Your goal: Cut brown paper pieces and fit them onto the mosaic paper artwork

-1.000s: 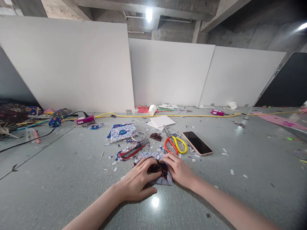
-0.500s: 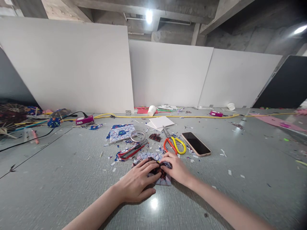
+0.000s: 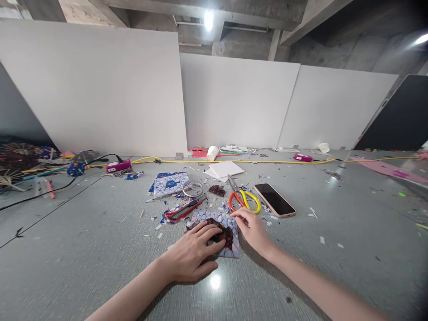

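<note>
My left hand (image 3: pixel 195 252) lies flat with fingers spread, pressing on a dark red-and-black patterned piece (image 3: pixel 228 236) on top of a pale blue mosaic-patterned square (image 3: pixel 234 249). At the square's upper right corner is my right hand (image 3: pixel 249 225), its thumb and fingertips pinched together; what they hold, if anything, is too small to make out. Just beyond it lie scissors (image 3: pixel 244 200) with one red and one yellow handle. A red and black utility knife (image 3: pixel 185 210) rests behind my left hand, with a roll of tape (image 3: pixel 193 189) above it.
Two patterned squares (image 3: pixel 171 183) lie at back left, and white square sheets (image 3: pixel 225 169) at back centre. A phone (image 3: pixel 274 200) is to the right. Paper scraps litter the grey table (image 3: pixel 354 267). A yellow cable (image 3: pixel 277 162) runs before white panels (image 3: pixel 240 102).
My right hand has lifted off the dark piece and moved slightly up and right, to the square's corner. My left hand stays in place.
</note>
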### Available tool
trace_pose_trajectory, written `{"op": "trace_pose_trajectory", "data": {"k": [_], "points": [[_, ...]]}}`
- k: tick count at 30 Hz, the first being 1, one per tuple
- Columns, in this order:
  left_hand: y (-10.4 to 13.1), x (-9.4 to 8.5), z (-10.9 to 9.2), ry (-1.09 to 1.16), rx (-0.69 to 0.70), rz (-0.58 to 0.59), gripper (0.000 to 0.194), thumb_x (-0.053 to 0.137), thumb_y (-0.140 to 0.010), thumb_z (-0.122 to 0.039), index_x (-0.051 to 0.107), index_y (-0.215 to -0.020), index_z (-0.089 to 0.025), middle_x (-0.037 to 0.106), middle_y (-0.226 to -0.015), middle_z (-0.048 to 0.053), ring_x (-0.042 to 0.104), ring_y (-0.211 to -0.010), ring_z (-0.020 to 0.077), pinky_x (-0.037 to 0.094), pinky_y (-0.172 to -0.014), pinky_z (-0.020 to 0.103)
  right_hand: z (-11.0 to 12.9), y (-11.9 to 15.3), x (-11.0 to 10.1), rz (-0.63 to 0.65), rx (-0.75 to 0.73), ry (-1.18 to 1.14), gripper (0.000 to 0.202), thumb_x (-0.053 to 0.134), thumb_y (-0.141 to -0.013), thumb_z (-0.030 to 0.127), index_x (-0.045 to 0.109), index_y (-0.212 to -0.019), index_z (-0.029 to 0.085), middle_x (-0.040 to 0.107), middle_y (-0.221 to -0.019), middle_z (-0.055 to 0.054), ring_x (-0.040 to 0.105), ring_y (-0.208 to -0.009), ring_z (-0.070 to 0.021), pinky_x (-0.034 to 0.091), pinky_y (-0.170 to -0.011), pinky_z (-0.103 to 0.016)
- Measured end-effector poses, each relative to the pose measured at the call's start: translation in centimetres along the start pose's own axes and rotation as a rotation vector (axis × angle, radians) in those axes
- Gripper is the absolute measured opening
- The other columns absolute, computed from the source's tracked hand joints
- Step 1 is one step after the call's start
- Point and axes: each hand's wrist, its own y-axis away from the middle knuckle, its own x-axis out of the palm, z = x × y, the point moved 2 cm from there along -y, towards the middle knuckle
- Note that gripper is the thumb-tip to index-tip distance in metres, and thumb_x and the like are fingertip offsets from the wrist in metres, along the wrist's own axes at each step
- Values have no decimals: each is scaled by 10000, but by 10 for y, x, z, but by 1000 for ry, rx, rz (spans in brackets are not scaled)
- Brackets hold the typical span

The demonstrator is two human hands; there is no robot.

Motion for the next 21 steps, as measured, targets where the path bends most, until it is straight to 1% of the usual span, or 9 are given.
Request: {"op": "trace_pose_trajectory", "data": {"k": [2, 4, 6, 8, 17, 21], "points": [[0, 0, 0, 1, 2, -3, 475, 493, -776, -338, 423, -1230, -215, 439, -1255, 119, 407, -1135, 292, 299, -957, 487, 2, 3, -2, 50, -82, 31, 268, 400, -790, 66, 624, -873, 188, 567, -854, -39, 545, -819, -145, 431, -749, -277], [0, 1, 0, -7, 0, 1, 477, 497, -772, -333, 427, -1226, -206, 442, -1246, 129, 412, -1127, 298, 308, -947, 491, 4, 7, -1, 142, -182, 90, 321, 394, -778, 32, 629, -906, 210, 542, -884, -38, 534, -836, -138, 427, -769, -275], [0, 0, -1, -14, -2, 2, 467, 496, -770, -327, 437, -1215, -197, 449, -1233, 136, 417, -1118, 300, 312, -941, 494, 5, 11, 0, 236, -266, 185, 333, 408, -771, 27, 637, -912, 225, 529, -898, -39, 520, -858, -146, 425, -777, -286], [-1, 0, -1, -15, -1, 4, 456, 493, -770, -321, 445, -1205, -192, 456, -1221, 139, 419, -1114, 300, 318, -936, 490, 6, 13, 0, 290, -320, 283, 318, 426, -770, 36, 634, -920, 225, 529, -900, -42, 506, -880, -159, 423, -782, -302], [-1, 1, -1, -6, 2, 5, 448, 488, -770, -315, 447, -1199, -192, 450, -1215, 139, 420, -1110, 296, 326, -934, 474, 16, 11, 4, 361, -446, 557, 212, 464, -786, 89, 580, -943, 171, 535, -910, -71, 479, -870, -198, 426, -760, -332], [-1, 1, -1, 6, 0, 1, 448, 492, -768, -310, 446, -1199, -200, 449, -1216, 133, 422, -1104, 292, 331, -928, 470, 14, 11, 6, 367, -465, 546, 197, 476, -785, 102, 579, -935, 175, 537, -909, -70, 479, -869, -198, 430, -761, -334]]}}
